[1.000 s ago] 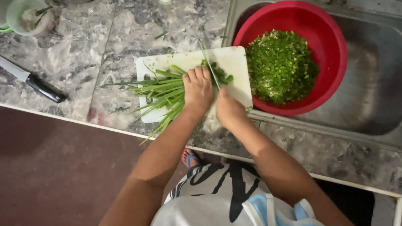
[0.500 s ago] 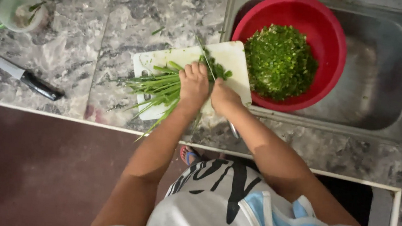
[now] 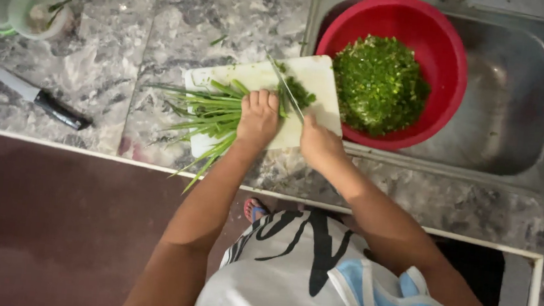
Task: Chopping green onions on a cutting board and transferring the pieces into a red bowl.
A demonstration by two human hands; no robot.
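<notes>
The left hand (image 3: 259, 115) is pressed flat over a bunch of green onions (image 3: 206, 113), fingers curled down on the stalks to pin them to the white cutting board (image 3: 322, 78). The right hand (image 3: 316, 141) is closed round the handle of a knife (image 3: 286, 89), whose blade stands just beyond the left fingertips, across the stalk ends. Compared with half a second and a second earlier, both hands hold the same posture and the same place on the board; only a small heap of chopped greens (image 3: 299, 92) lies past the blade. Judged from this, the chopping is mid-course, with most of the bunch uncut.

To the right of the right hand, a red bowl (image 3: 450, 64) of chopped greens sits in the steel sink (image 3: 521, 117). Well to the left of the left hand, a second knife (image 3: 28, 93) lies idle on the bench (image 3: 116, 45).
</notes>
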